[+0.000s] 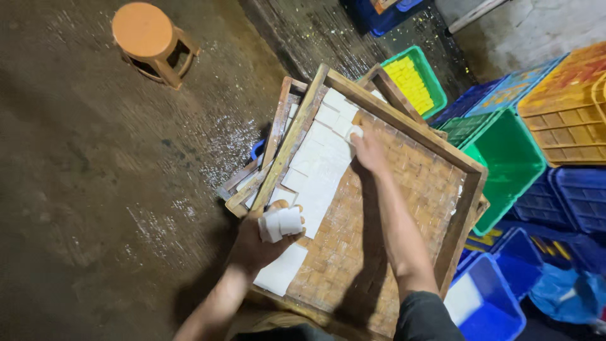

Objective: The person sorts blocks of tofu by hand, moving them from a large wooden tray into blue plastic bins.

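Observation:
A woven bamboo tray with a wooden frame (410, 189) lies tilted in front of me, stacked on other wooden trays. Flat white square blocks (319, 170) lie in rows along its left side. My left hand (262, 243) holds a small stack of white blocks (281, 222) above the tray's near left part. My right hand (368, 151) reaches to the far end of the rows and pinches one white block (355, 132) between its fingertips.
An orange stool (148, 38) stands on the wet dark floor at the far left. A green basket of yellow blocks (413, 79) sits behind the tray. Green (511, 164), blue (492, 297) and orange crates (568, 101) crowd the right side.

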